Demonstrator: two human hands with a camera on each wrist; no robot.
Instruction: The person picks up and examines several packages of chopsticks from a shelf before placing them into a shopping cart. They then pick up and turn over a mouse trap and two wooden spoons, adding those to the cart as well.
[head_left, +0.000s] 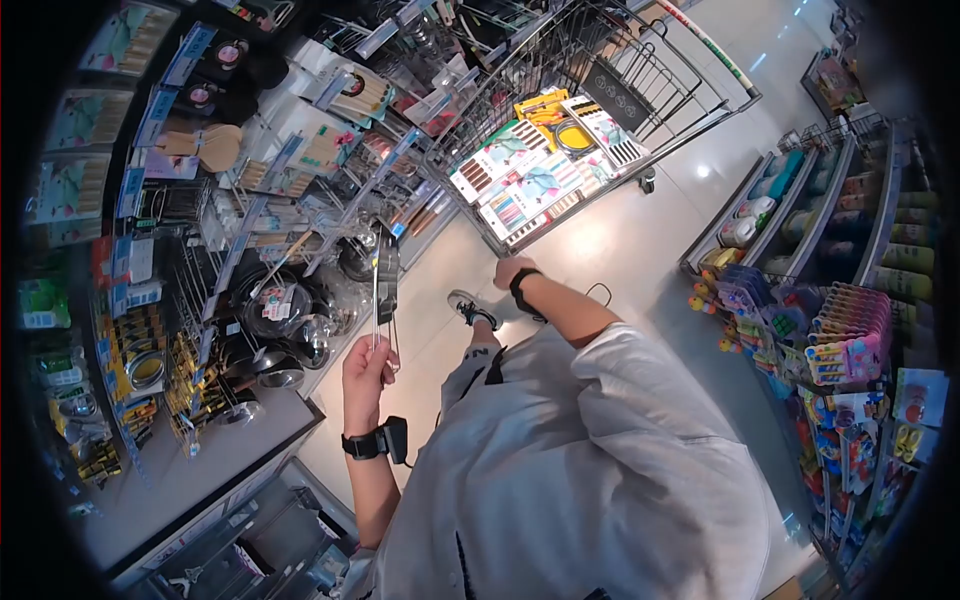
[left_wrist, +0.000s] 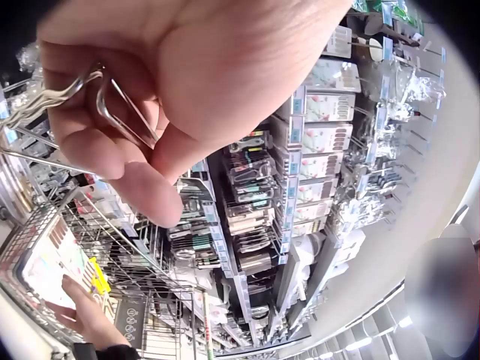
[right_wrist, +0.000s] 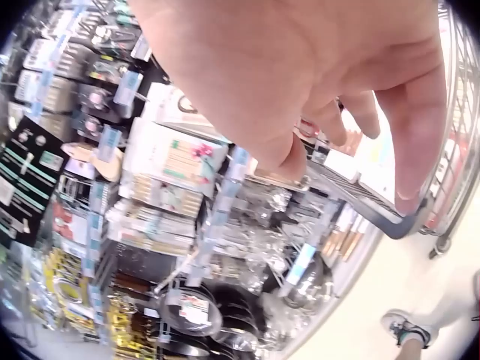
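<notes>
Head view: left hand (head_left: 367, 372) pinches long thin metal wire utensil (head_left: 377, 290), upright, handle down; right hand (head_left: 511, 270) grips wire shopping cart (head_left: 640, 80) edge.

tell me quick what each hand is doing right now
left hand: grips the wire handle of a kitchen tool.
right hand: fingers curled on the cart rim.

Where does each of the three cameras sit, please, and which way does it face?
Head: worn on the head, looking down at both arms, the left hand gripping a wire utensil, and the shopping cart.
Left wrist: under the palm, facing the shelves; fingers pinch the wire handle.
Right wrist: under the right hand, facing the cart's rim.
All views share the cart.
</notes>
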